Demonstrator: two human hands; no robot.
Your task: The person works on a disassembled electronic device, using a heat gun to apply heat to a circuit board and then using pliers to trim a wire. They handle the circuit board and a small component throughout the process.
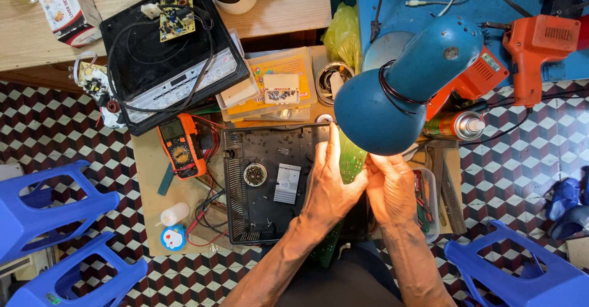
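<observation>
My left hand (328, 187) and my right hand (392, 187) together hold a green circuit board (351, 160) upright under a blue desk lamp (402, 89). The board's upper part glows in the lamp light; a lower part shows beneath my left wrist. Below the hands lies an opened black appliance base (264, 184) with a small round part and a white label inside. My right hand's fingertips are hidden behind the lamp shade.
An orange multimeter (181, 150) with red leads lies left of the base. A black cooktop (169, 52) carries a small circuit board. Clear parts boxes (270, 83), a spray can (457, 125), orange power tools (540, 49), a white bottle (173, 214) and blue stools (49, 209) surround the workboard.
</observation>
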